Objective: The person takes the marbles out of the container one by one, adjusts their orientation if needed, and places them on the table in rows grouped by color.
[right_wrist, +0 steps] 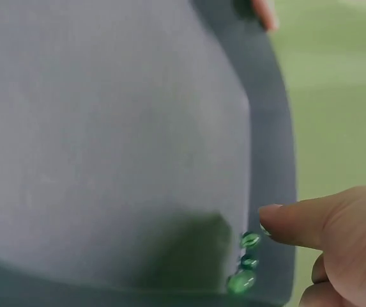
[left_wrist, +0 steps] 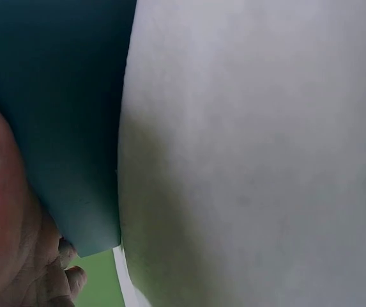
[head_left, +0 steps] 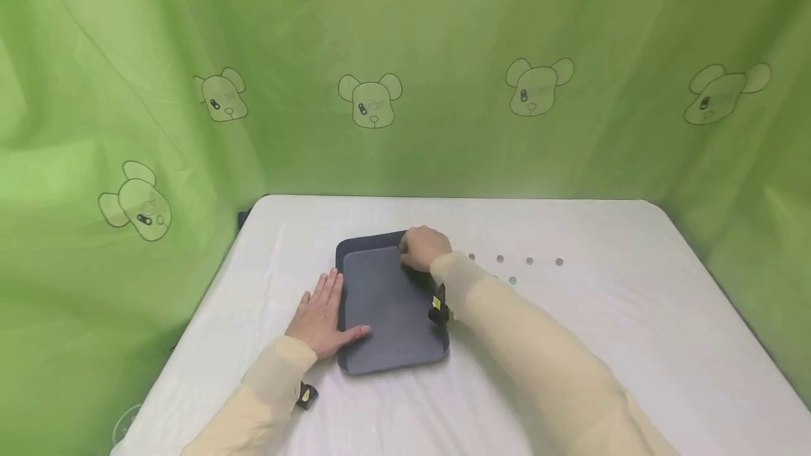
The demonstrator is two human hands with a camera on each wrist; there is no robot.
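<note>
A dark grey rectangular tray (head_left: 393, 315) lies on the white-covered table. My left hand (head_left: 319, 322) rests along its left side with straight fingers at the wall and the thumb reaching over the rim. At the tray's far right corner, my right hand (head_left: 426, 248) pinches a small green glass marble (right_wrist: 265, 231), mostly hidden by the fingertip. Three green glass marbles (right_wrist: 249, 263) sit in a line against the inner wall in that corner, just beside the fingertips in the right wrist view.
Several small round glass pieces (head_left: 529, 261) lie in a spaced row on the white cloth (head_left: 602, 343), right of the tray. Nearer me is a green one (head_left: 512, 280), close to the right sleeve (head_left: 526, 329). Green curtains (head_left: 443, 153) with bear outlines enclose the table's back and sides.
</note>
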